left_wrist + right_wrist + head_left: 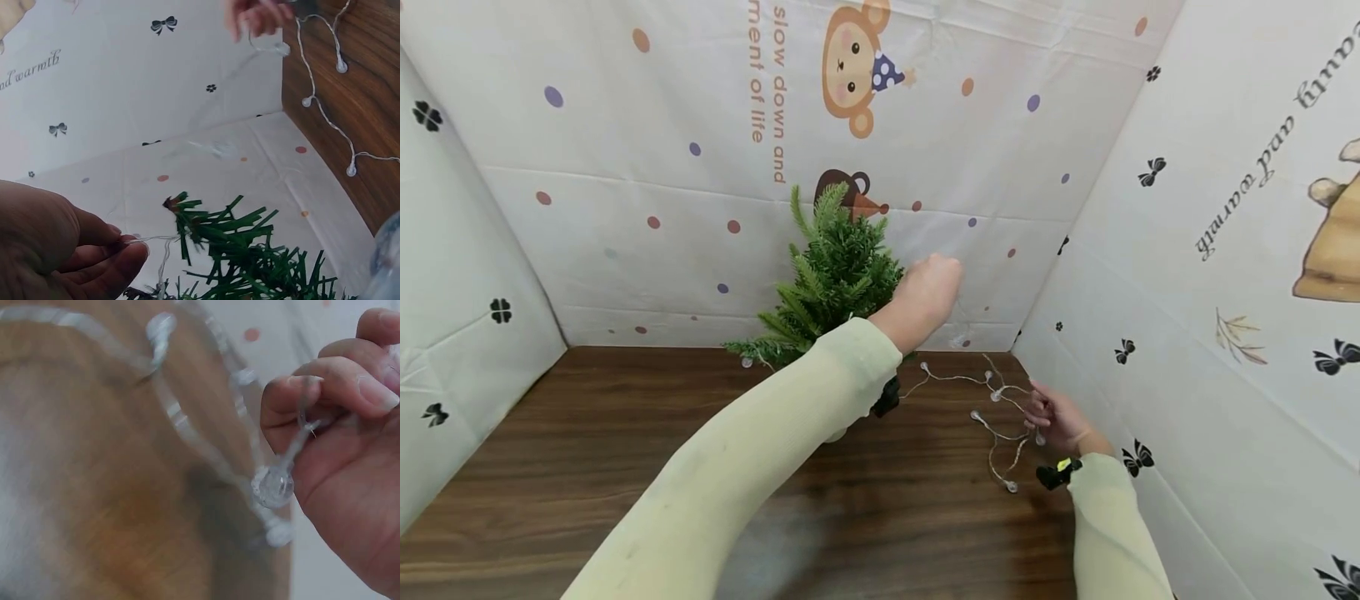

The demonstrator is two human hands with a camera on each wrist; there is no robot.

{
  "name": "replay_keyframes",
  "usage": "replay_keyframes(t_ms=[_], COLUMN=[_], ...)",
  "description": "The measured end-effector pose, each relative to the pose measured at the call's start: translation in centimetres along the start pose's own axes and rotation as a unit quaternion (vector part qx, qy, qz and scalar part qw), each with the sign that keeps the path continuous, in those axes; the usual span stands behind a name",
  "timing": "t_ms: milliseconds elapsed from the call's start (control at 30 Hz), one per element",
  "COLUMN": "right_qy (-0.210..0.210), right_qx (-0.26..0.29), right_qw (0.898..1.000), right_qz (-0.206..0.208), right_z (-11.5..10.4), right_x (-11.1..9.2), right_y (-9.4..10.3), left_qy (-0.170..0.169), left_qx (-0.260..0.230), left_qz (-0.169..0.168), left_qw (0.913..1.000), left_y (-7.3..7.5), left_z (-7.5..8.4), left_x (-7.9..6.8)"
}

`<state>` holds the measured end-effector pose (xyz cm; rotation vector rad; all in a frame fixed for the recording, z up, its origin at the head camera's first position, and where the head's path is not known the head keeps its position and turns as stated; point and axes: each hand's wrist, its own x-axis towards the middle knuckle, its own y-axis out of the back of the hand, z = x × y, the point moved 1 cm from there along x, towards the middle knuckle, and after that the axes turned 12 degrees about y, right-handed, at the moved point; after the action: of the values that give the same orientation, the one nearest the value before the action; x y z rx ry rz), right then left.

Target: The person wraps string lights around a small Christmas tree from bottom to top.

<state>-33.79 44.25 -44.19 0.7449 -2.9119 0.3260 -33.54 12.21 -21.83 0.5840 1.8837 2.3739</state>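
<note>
A small green artificial Christmas tree (838,275) stands at the back of the table, partly hidden behind the left sleeve. My left hand (928,292) is at the tree's right side; in the left wrist view its thumb and fingertips pinch the thin wire of a string of lights (153,238) beside a branch tip (219,222). To the right, above the table, my right hand (1058,421) has its fingers curled round another stretch of the same kind of wire. A clear round bulb (273,487) hangs just below those fingers in the right wrist view.
Wire with several clear bulbs (996,396) trails over the brown wooden table (587,467) between tree and right hand. White printed cloth (700,250) rises behind the table and along both sides. The right side cloth (1150,350) is close to my right hand.
</note>
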Motion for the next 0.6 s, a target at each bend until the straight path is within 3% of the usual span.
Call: replay_keyframes(t_ms=[167,267,433,600], right_qy=[0.067,0.077,0.049,0.041], right_qx=[0.073,0.064,-0.021,-0.112], right_qw=[0.993,0.994,0.998,0.988], right_qz=[-0.056,-0.053,0.018,0.097], right_z=[-4.3,-7.8,-13.4,-17.6], right_x=[1.6,3.4,6.8,10.5], right_y=[-0.7,-1.9,-4.7,-8.0], left_qy=[-0.033,-0.063,-0.091,-0.094], left_qx=[0.046,0.092,0.131,0.136], left_qz=[-0.025,-0.032,-0.043,-0.044], left_qw=[0.9981,0.9932,0.9862,0.9853], left_y=[-0.9,-1.6,-2.4,-2.9], left_z=[0.2,0.0,-0.3,-0.4], left_x=[0.0,-0.1,-0.4,-0.5])
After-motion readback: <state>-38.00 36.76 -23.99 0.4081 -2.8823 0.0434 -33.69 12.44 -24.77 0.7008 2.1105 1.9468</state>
